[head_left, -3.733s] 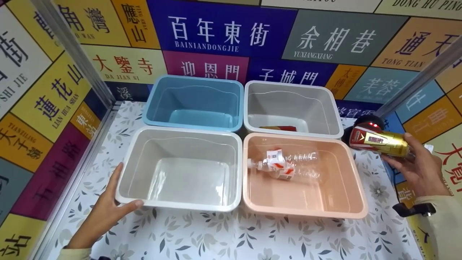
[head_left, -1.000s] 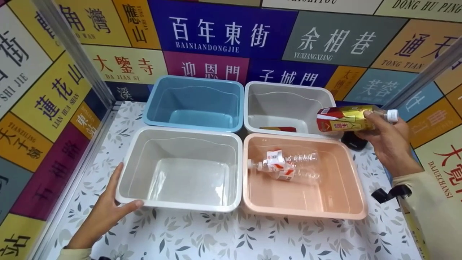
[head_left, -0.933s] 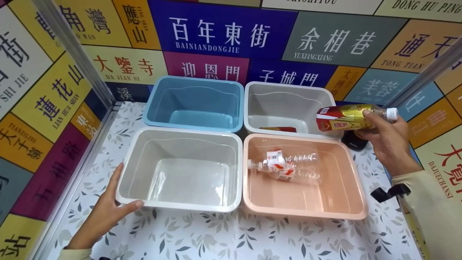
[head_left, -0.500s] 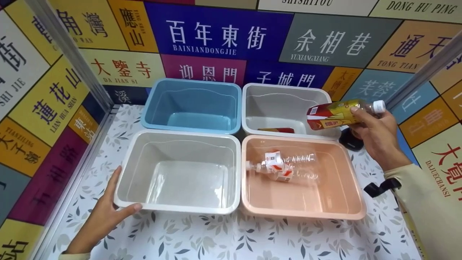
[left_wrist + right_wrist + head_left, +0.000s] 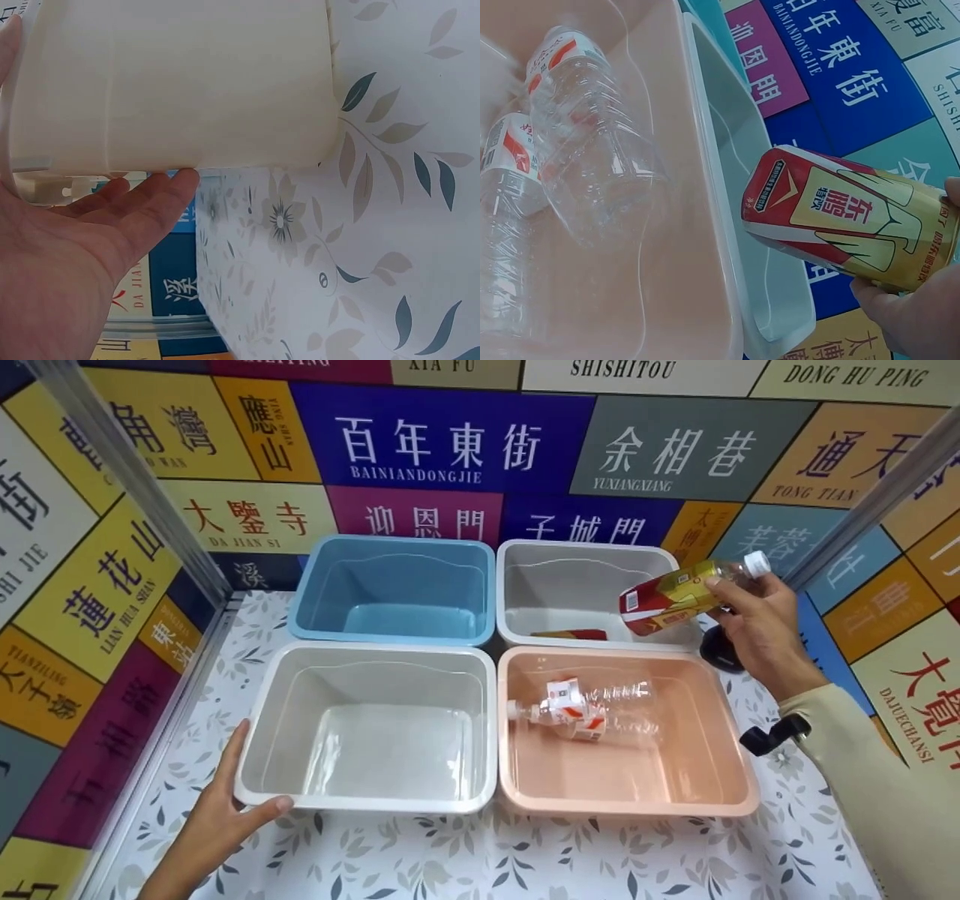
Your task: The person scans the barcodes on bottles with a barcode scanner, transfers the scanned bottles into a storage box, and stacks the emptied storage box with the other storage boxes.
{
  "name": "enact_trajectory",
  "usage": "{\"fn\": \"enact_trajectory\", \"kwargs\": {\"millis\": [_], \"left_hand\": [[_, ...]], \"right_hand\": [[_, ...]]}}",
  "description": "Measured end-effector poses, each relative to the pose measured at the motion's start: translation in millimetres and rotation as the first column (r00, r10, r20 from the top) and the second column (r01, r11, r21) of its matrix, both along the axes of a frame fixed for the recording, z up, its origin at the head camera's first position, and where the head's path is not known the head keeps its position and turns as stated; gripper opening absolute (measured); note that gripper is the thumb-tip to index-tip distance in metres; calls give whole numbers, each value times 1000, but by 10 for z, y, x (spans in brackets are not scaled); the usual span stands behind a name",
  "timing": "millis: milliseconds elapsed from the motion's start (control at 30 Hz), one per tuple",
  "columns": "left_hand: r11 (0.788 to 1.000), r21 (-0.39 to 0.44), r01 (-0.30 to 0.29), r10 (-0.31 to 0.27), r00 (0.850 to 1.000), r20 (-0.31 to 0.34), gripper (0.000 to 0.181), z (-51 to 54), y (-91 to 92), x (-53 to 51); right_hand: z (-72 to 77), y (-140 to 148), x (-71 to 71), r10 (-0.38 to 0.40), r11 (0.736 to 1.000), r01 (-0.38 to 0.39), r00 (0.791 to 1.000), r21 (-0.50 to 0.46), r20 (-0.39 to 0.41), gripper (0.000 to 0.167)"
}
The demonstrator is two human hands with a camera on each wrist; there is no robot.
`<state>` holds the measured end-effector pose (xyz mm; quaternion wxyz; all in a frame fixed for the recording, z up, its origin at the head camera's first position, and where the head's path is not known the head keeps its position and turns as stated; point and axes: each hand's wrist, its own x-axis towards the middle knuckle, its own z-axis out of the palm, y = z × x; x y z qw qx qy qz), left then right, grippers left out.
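Note:
My right hand [image 5: 765, 634] grips a red and gold labelled bottle [image 5: 671, 596] with a white cap, tilted over the right part of the grey bin [image 5: 510, 585] at the back right. In the right wrist view the bottle [image 5: 847, 217] shows its label, with the hand [image 5: 922, 315] at its lower end. A red and gold item [image 5: 570, 634] lies inside that bin. My left hand [image 5: 214, 821] rests with spread fingers at the near left corner of the white bin [image 5: 367, 804]; in the left wrist view the fingertips of the hand [image 5: 97, 232] touch the bin's side [image 5: 195, 82].
A blue bin [image 5: 296, 600] stands at the back left. The peach bin [image 5: 630, 807] at the front right holds two clear bottles [image 5: 566, 701] with white and red labels. A black object [image 5: 721, 649] stands beside the grey bin. Printed panels [image 5: 450, 435] and metal posts surround the flowered surface.
My right hand has carried the bottle leftward from beside the bins to over the grey bin, its cap end now raised. My left hand stays at the white bin; the head view has shifted slightly.

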<state>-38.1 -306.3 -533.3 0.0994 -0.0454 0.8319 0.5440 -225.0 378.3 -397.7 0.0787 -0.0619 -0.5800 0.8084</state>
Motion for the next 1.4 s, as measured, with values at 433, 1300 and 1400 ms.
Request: {"fn": "enact_trajectory", "kwargs": {"millis": [433,1300,1400], "left_hand": [[1000,2,2,-2,999,38,127,-13,-6,-14],[1000,-10,12,-11,998,57,128,-1,8,-14],[1000,-11,2,-1,998,60,128,-2,15,-12]], "right_hand": [[-14,-33,-143,-48,995,45,998,-91,-29,48],[-35,-288,-236,123,669,-29,990,743,-73,67],[-23,-334,-271,167,628,-65,985,776,-52,68]]}}
